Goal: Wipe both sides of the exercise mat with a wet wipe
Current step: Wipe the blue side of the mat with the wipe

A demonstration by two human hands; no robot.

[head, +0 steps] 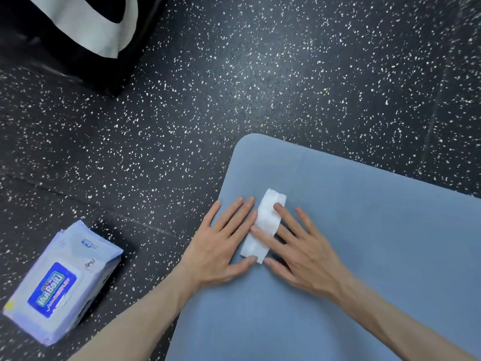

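Both flat hands, left (221, 243) and right (299, 246), press a folded white wet wipe (264, 222) on the soft blue mat (364, 230).

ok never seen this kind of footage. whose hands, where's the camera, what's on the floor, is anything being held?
There is no machine here. One picture, taken by a wide-angle camera worn on a person's head, looking forward and down at their own two bare hands.

A blue exercise mat lies on a dark speckled floor. A folded white wet wipe lies on the mat near its corner.

The left hand rests flat on the mat beside the wipe, its thumb at the wipe's near end. The right hand lies flat with straight fingers pressing on the wipe. Nothing is gripped; the wipe is only pressed down.

Off the mat, to the left, sits a pack of wipes. A black and white object at top left is cut off; I cannot tell what it is.
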